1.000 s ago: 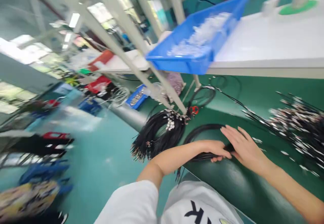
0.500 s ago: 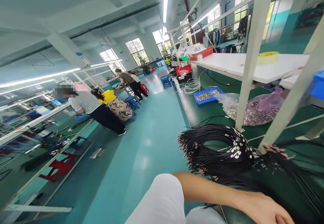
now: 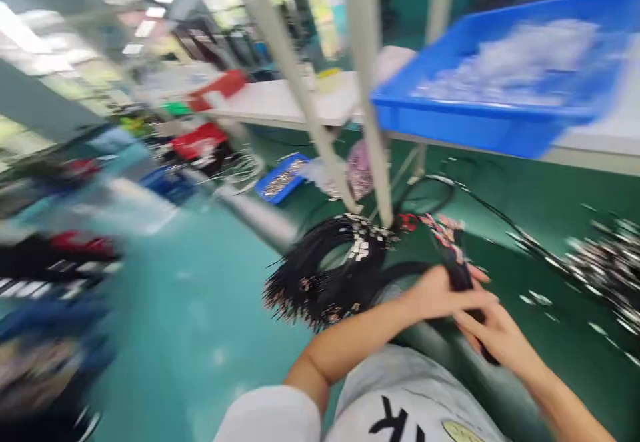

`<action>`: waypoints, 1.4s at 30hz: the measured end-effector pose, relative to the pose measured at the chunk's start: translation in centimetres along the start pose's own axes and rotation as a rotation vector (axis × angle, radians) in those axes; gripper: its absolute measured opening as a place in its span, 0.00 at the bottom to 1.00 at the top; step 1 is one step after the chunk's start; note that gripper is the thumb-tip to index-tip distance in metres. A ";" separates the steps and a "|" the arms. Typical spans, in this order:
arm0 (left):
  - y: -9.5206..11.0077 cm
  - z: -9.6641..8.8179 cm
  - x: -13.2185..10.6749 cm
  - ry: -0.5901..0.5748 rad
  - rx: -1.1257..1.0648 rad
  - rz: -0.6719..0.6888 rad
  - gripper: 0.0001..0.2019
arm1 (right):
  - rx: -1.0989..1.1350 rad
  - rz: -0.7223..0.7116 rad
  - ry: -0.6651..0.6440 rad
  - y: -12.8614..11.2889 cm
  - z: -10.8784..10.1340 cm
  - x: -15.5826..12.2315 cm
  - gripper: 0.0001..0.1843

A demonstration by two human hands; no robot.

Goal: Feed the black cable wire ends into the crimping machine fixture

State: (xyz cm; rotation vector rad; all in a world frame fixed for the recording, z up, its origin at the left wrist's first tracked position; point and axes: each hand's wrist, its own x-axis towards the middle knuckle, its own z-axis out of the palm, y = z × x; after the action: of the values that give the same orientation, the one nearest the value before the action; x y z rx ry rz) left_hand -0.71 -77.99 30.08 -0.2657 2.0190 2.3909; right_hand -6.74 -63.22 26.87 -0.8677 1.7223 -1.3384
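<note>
The picture is smeared by head motion. My left hand (image 3: pixel 443 295) and my right hand (image 3: pixel 493 332) meet over the green bench (image 3: pixel 525 195), both closed around a bundle of black cables (image 3: pixel 453 259) whose pink and white ends stick up above my fingers. A big coil of black cables with white tags (image 3: pixel 333 272) lies just left of my hands at the bench edge. More loose tagged cables (image 3: pixel 607 269) spread out at the right.
A blue bin (image 3: pixel 493 122) of clear plastic pieces sits on the white shelf above the bench. White frame posts (image 3: pixel 373 109) stand behind the coil. A small blue tray (image 3: pixel 283 179) and a bag lie further back. The teal aisle floor (image 3: pixel 200 309) runs at the left.
The camera has swung from the aisle and the other workers back down to the bench. Both hands now grip a lifted bundle of cables; a second ago they lay flat on a coil.
</note>
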 end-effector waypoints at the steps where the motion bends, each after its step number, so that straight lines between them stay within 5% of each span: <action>1: 0.4 -0.4 0.2 0.089 -0.024 -0.004 0.26 | 0.104 0.060 0.034 0.3 -0.4 -0.9 0.17; 5: 1.0 -1.2 2.0 0.217 -0.099 0.044 0.22 | 0.396 0.034 0.107 2.0 -1.3 -1.6 0.15; 13: 2.1 0.8 3.6 0.227 -0.212 0.045 0.12 | 0.424 -0.034 0.154 3.0 -1.3 -4.0 0.12; 21: 3.7 1.5 2.0 0.207 -0.298 -0.022 0.10 | 0.499 -0.023 0.342 4.5 -0.3 -5.3 0.12; 30: 4.6 1.6 0.1 0.120 -0.250 -0.014 0.06 | 0.491 -0.077 0.362 4.9 -0.1 -5.6 0.07; 42: 4.8 1.6 0.5 0.168 -0.216 -0.038 0.06 | 0.525 -0.095 0.352 5.2 0.1 -5.7 0.07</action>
State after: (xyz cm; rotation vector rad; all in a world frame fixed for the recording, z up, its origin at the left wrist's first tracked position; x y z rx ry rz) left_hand -1.91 -77.27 35.01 -0.5181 1.7937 2.6450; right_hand -4.30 -57.20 22.69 -0.4346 1.4705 -1.9795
